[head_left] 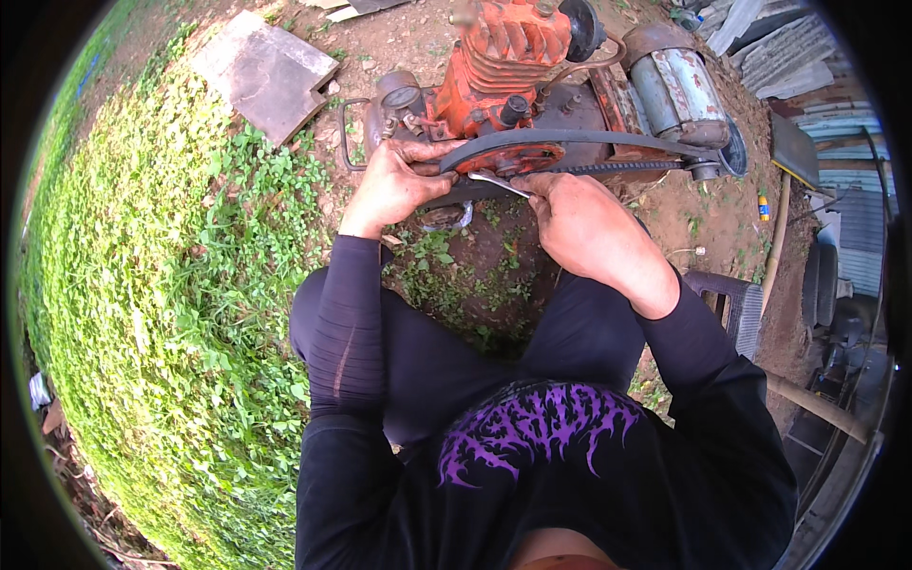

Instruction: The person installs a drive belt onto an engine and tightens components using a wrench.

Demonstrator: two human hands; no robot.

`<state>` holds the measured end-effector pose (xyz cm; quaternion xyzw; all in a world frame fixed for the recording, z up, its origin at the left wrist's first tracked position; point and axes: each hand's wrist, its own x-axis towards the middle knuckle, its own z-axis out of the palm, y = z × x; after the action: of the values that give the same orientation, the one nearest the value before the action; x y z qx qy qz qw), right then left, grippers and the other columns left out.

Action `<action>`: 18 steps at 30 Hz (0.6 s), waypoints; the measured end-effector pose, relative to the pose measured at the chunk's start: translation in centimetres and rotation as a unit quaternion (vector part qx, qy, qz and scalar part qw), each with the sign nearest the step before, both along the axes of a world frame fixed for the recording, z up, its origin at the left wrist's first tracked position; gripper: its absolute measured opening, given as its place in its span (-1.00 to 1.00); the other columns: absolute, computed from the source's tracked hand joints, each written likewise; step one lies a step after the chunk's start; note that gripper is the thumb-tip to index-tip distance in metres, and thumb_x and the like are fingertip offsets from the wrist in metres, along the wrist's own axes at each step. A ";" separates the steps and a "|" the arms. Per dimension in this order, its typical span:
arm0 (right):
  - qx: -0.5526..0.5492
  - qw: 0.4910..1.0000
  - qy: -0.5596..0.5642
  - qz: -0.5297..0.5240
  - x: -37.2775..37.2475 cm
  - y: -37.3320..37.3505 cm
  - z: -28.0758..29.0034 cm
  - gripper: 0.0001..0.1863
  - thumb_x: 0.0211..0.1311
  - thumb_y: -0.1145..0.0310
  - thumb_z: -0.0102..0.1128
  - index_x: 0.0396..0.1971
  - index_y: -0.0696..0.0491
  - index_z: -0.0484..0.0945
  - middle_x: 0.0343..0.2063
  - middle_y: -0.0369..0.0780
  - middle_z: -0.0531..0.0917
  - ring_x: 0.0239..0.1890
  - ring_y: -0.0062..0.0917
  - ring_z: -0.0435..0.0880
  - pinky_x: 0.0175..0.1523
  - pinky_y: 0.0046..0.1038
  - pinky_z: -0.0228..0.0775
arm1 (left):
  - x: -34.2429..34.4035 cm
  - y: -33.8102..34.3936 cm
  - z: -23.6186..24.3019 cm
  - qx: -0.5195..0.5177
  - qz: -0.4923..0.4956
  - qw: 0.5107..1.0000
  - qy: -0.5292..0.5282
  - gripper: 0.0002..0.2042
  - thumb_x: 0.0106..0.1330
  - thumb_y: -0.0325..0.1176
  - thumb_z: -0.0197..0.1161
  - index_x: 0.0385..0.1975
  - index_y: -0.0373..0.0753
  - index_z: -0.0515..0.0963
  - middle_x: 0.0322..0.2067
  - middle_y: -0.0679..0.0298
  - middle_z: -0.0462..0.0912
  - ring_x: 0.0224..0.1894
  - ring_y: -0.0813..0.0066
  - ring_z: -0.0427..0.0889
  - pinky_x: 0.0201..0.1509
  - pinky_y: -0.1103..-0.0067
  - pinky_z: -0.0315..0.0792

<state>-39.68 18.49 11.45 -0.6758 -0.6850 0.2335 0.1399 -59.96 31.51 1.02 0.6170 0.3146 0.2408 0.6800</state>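
Note:
An orange, finned air compressor point(513, 66) stands in front of me, with a large red pulley wheel point(518, 157) on its near side. A black drive belt point(608, 140) runs from this wheel to a small pulley point(703, 171) at the motor's end. My left hand point(394, 185) is closed on the left edge of the pulley wheel, thumb below and fingers above. Pinched in my right hand point(589, 228) is a silver wrench point(496, 182), its head against the lower part of the wheel. The fingertips behind the wheel are hidden.
A worn grey-blue motor point(679, 95) sits at the right of the compressor, and a pressure gauge point(401, 97) at its left. A flat board point(261, 71) lies on the grass. Corrugated sheets point(788, 52) and a long pole point(776, 237) are at the right.

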 end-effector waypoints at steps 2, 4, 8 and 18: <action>-0.054 0.995 -0.077 0.018 0.3 0.9 -0.3 -0.79 -0.02 0.53 0.03 -0.40 0.29 0.60 -0.47 0.14 0.63 -0.30 0.03 0.66 -0.16 -0.06 0.49 | 0.0 0.1 0.5 -0.001 -0.008 1.000 0.010 -0.57 0.08 -0.71 0.26 0.03 -0.39 0.61 -0.11 0.21 0.70 -0.17 0.61 0.65 -0.05 0.64 0.58; -0.088 0.987 -0.136 0.024 0.1 2.4 -0.4 -0.80 0.01 0.50 0.06 -0.41 0.28 0.60 -0.45 0.13 0.65 -0.29 0.01 0.68 -0.15 -0.08 0.51 | 0.1 0.0 1.2 0.016 -0.019 0.999 0.028 -0.58 0.09 -0.70 0.26 0.02 -0.39 0.61 -0.13 0.21 0.71 -0.18 0.62 0.65 -0.06 0.64 0.59; -0.178 0.946 -0.193 0.192 1.1 8.3 1.3 -0.83 -0.03 0.50 0.05 -0.57 0.28 0.60 -0.54 0.13 0.62 -0.39 -0.01 0.67 -0.29 -0.14 0.49 | -0.2 0.2 0.0 0.003 -0.006 1.000 0.024 -0.60 0.11 -0.68 0.30 0.02 -0.39 0.61 -0.16 0.22 0.72 -0.18 0.63 0.65 -0.07 0.63 0.59; -0.160 0.963 -0.161 0.147 -0.5 6.5 -1.9 -0.87 -0.05 0.51 0.10 -0.63 0.25 0.58 -0.59 0.08 0.62 -0.45 -0.05 0.67 -0.31 -0.13 0.49 | -0.1 0.3 -0.6 0.013 -0.021 0.999 -0.028 -0.63 0.17 -0.66 0.32 0.03 -0.44 0.59 -0.08 0.19 0.70 -0.08 0.59 0.64 0.04 0.62 0.56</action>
<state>-40.19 24.98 9.55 -0.6098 -0.7440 0.2462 -0.1183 -60.04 31.81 0.43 0.6256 0.2786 0.2477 0.6853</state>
